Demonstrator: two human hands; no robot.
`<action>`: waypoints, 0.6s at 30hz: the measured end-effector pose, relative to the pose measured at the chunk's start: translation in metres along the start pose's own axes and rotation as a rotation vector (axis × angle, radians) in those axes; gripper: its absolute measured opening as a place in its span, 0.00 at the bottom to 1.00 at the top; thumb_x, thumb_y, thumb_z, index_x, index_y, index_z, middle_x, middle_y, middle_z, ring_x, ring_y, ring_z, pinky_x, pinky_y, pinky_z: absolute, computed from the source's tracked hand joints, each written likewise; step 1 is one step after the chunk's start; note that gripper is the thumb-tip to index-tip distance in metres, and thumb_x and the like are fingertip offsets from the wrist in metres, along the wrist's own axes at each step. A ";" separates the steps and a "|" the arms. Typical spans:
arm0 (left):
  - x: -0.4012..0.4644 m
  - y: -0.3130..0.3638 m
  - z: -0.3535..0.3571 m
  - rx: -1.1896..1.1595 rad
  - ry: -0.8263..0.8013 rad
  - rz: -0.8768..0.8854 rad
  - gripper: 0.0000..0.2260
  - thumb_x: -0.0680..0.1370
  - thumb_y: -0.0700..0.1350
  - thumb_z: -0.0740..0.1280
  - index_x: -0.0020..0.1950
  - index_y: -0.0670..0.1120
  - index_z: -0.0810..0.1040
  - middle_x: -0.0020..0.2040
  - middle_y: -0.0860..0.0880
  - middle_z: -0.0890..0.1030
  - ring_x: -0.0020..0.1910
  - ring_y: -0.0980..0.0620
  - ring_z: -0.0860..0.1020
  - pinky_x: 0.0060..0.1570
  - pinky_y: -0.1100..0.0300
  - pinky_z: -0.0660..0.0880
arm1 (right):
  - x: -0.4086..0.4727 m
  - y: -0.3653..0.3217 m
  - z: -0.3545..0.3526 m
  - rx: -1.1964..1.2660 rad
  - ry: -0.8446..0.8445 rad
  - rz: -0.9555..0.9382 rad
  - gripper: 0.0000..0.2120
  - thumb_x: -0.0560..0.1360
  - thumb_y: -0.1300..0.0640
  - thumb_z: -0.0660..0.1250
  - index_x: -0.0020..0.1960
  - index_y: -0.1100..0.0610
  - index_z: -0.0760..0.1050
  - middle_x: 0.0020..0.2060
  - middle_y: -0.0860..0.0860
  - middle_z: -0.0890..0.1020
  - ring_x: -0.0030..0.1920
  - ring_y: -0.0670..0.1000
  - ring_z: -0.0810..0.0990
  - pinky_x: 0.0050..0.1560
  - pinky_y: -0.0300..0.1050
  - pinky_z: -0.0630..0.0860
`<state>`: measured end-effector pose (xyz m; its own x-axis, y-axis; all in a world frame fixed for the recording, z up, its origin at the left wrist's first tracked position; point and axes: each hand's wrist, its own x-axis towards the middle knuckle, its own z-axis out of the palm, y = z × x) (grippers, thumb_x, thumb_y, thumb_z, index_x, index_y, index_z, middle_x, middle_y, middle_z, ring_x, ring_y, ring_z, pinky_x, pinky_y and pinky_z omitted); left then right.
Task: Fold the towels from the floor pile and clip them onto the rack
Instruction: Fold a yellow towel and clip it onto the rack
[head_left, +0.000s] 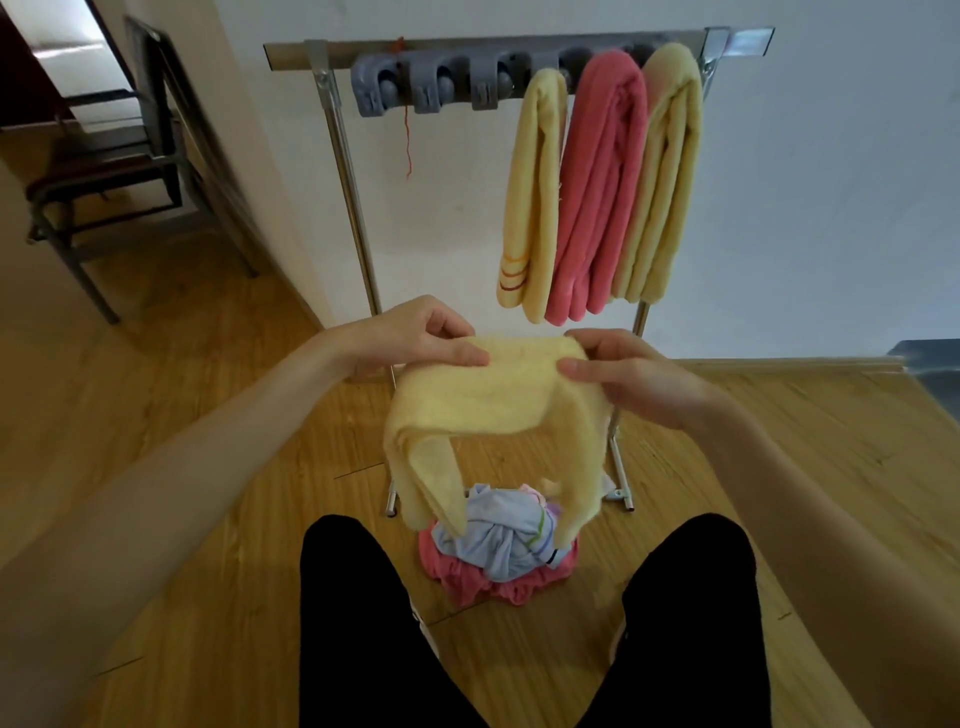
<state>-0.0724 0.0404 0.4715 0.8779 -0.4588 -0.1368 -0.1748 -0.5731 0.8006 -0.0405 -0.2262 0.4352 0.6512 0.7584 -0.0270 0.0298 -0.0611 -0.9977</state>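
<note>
Both hands hold a fluffy pale yellow towel up over the floor pile: the left hand pinches its top edge between thumb and curled fingers, and the right hand pinches the same edge just beside it, so each grip is closed on the cloth. The towel drapes in a soft arch, its two ends hanging down until they nearly meet the pile, a crumpled heap of thin light-blue fabric over pink terry, lying on the wood-grain floor between the person's black-clad legs. Behind stands the rack, shiny metal tubing with a flat top bar carrying grey plastic clips. Three folded plush towels hang at its right end: a yellow one with stripes, a pink one, another yellow one; they cover their own clips. A red thread dangles from the bar. A dark metal chair sits left, partly cut off. No writing is legible anywhere
</note>
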 end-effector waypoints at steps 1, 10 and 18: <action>0.000 -0.002 -0.005 -0.026 0.032 -0.005 0.14 0.72 0.55 0.72 0.48 0.45 0.82 0.39 0.47 0.81 0.39 0.52 0.79 0.37 0.66 0.72 | -0.001 -0.003 -0.009 0.014 0.029 0.003 0.08 0.76 0.59 0.66 0.51 0.63 0.77 0.42 0.52 0.81 0.43 0.49 0.81 0.43 0.42 0.77; 0.024 0.042 -0.079 0.231 0.015 -0.024 0.12 0.80 0.41 0.61 0.50 0.52 0.82 0.51 0.62 0.77 0.49 0.66 0.74 0.49 0.65 0.70 | 0.044 -0.079 -0.079 -0.508 0.023 -0.134 0.08 0.77 0.67 0.64 0.52 0.56 0.74 0.44 0.48 0.79 0.46 0.48 0.78 0.47 0.41 0.75; 0.071 0.081 -0.140 0.597 0.146 0.007 0.14 0.77 0.44 0.67 0.60 0.59 0.78 0.53 0.65 0.73 0.47 0.70 0.72 0.45 0.69 0.68 | 0.091 -0.169 -0.113 -0.985 0.024 0.040 0.11 0.76 0.58 0.67 0.53 0.45 0.82 0.44 0.37 0.78 0.47 0.40 0.77 0.47 0.33 0.70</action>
<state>0.0384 0.0562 0.6082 0.9206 -0.3901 -0.0173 -0.3629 -0.8712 0.3308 0.1000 -0.2202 0.6081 0.6806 0.7311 -0.0474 0.6187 -0.6082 -0.4974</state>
